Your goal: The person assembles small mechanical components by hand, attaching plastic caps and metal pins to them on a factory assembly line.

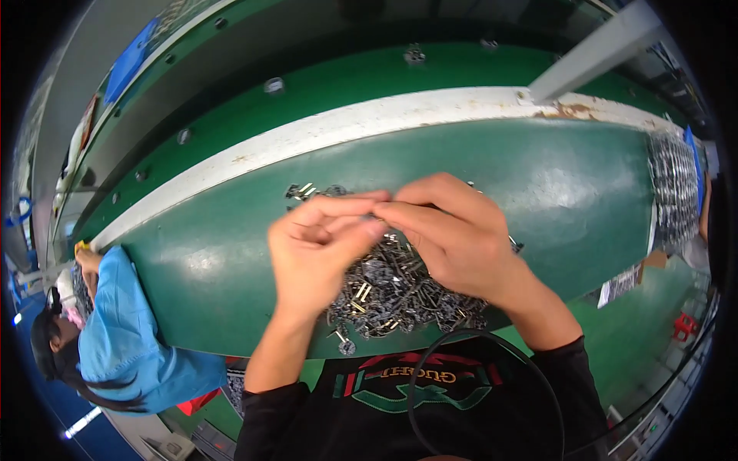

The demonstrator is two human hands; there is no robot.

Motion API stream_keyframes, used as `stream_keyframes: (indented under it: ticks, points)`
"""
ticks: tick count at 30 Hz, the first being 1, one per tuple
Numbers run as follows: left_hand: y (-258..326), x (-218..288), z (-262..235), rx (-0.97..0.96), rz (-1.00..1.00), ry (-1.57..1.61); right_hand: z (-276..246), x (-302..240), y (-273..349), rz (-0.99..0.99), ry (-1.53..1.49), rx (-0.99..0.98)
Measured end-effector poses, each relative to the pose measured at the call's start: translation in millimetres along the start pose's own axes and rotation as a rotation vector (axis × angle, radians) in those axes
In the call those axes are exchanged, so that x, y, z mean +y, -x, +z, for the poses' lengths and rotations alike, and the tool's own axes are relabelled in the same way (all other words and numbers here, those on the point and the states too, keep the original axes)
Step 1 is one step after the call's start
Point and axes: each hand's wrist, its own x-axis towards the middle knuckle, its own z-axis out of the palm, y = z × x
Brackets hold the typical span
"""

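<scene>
Both my hands meet above a heap of small dark parts with metal prongs (392, 288) on the green worktable (223, 261). The fingertips of my left hand (319, 242) are pinched together, touching those of my right hand (457, 230). Between them a tiny dark piece seems to show, mostly covered by the fingers and too small to name. A few more loose parts (304, 190) lie beyond my left hand. One round part with prongs (346, 346) sits at the near edge of the heap.
Past a white rail (323, 123), a green belt carries several small parts (274, 84). A grey post (592, 54) rises at the far right. Stacked trays (673, 192) stand at the table's right end. At left sits a person in a blue top (146, 338). A black cable (415, 384) loops before me.
</scene>
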Motion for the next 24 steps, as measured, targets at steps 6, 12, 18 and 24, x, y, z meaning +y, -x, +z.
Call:
stream_keyframes:
  ticks: [6,12,18,24]
  points:
    - [-96,17,-21,0.127,0.172,-0.533,-91,33,-4,0.336,0.203,-0.378]
    - [-233,6,-39,0.216,0.396,-1.228,-89,49,4,0.247,0.266,-0.701]
    - [-272,2,-60,0.148,0.241,-1.29,-84,55,12,0.381,0.164,-0.428]
    - [-224,27,-95,-0.153,0.103,-1.138,-92,61,15,0.627,-0.418,-0.114]
